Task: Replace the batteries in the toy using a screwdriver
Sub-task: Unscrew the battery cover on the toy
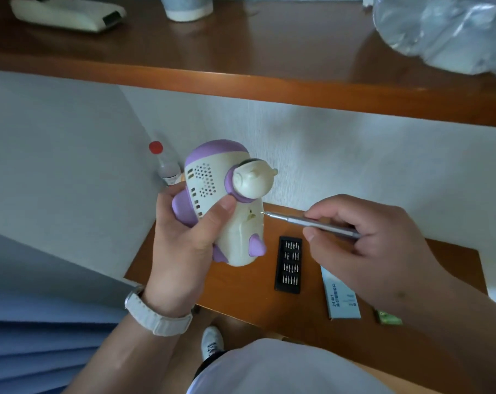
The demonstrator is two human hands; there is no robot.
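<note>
Holding toy (212, 177) mid-air, left grip (184, 243) clamped round it, right grip (369, 231) pinching screwdriver (295, 221) by the screw hole (251, 215). Could slip, chew the screw, jab thumb (225, 206).

The left hand (181, 245), a white watch (155, 314) on its wrist, grips a cream and purple toy (227, 194) above the wooden worktop (241, 294), thumb pressed on the body below the round head. The right hand (363, 240) pinches a slim silver screwdriver (292, 220), its tip touching the toy's side just beside a small hole. On the worktop lie a black tray of bits (289, 264), a pale blue box (342, 297) and a small green packet (389, 318). A red-capped bottle (164, 163) stands behind the toy.
</note>
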